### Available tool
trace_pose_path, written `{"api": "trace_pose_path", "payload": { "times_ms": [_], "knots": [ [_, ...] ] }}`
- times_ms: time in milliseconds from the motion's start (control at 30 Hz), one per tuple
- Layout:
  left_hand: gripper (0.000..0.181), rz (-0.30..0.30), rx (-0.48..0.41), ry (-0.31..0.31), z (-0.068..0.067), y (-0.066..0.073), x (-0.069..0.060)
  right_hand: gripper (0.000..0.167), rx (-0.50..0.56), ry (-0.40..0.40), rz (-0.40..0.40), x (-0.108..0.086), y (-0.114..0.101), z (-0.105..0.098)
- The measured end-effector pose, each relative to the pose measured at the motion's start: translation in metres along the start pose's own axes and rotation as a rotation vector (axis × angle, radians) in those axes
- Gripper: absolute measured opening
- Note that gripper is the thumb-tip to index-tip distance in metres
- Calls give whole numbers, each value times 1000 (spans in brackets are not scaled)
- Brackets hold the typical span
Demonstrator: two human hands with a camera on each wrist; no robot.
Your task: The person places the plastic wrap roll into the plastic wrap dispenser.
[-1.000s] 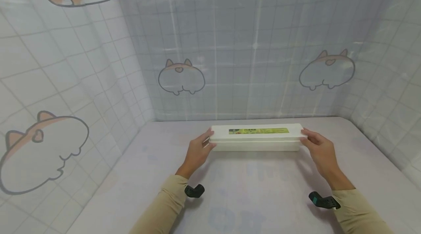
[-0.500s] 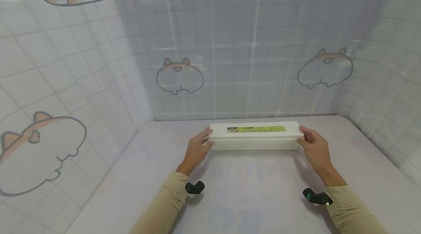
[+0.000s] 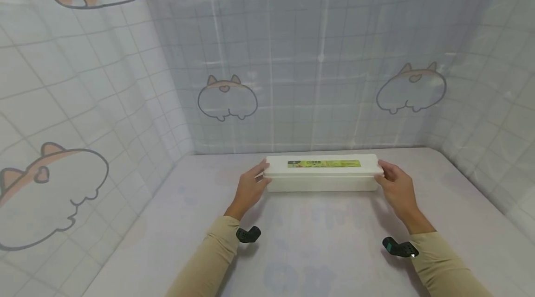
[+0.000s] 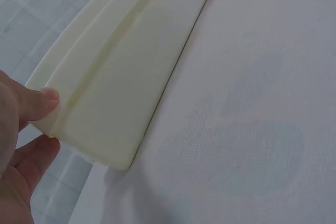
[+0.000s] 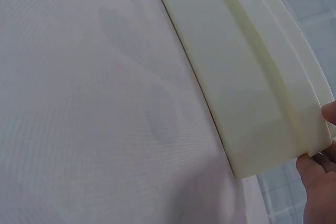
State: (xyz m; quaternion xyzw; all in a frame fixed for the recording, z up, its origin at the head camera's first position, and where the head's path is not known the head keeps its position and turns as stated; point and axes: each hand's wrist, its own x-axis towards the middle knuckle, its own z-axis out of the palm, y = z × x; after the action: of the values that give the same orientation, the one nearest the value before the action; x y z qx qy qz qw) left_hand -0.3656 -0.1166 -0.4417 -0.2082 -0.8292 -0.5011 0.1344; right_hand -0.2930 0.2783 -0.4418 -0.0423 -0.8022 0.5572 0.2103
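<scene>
A long white lidded box (image 3: 322, 184) lies lengthwise near the back of the table. Its white lid (image 3: 276, 168) carries a narrow green label (image 3: 323, 164). My left hand (image 3: 249, 189) grips the lid's left end, thumb at the front corner and fingers around the end. At the other end my right hand (image 3: 398, 189) holds the lid in the same way. In the left wrist view, the left thumb (image 4: 42, 103) presses the upper band above the front wall. The right wrist view shows the right fingers (image 5: 317, 174) at the end corner. The box's inside is hidden.
The table (image 3: 301, 236) has a pale cloth with faint printed letters. Tiled-pattern curtains with cartoon corgis (image 3: 227, 100) enclose the back and both sides. Dark wrist devices (image 3: 248, 234) sit on both tan sleeves (image 3: 209, 260).
The lid has moved slightly back and to the left over the box, and more of the front wall shows. My right hand has moved a little left with it. Both hands keep their hold.
</scene>
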Motion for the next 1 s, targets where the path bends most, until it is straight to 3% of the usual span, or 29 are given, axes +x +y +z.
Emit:
{"api": "trace_pose_path", "payload": {
  "times_ms": [333, 600, 1000],
  "knots": [
    [45, -28, 50, 3, 1, -4, 3, 58, -21, -20, 52, -1, 3, -1],
    [47, -57, 42, -5, 2, -6, 6, 58, -18, -23, 49, 3, 5, -4],
    [50, -159, 90, -85, -4, -9, 10, 61, -18, -70, 113, 7, 5, -10]
  ]
}}
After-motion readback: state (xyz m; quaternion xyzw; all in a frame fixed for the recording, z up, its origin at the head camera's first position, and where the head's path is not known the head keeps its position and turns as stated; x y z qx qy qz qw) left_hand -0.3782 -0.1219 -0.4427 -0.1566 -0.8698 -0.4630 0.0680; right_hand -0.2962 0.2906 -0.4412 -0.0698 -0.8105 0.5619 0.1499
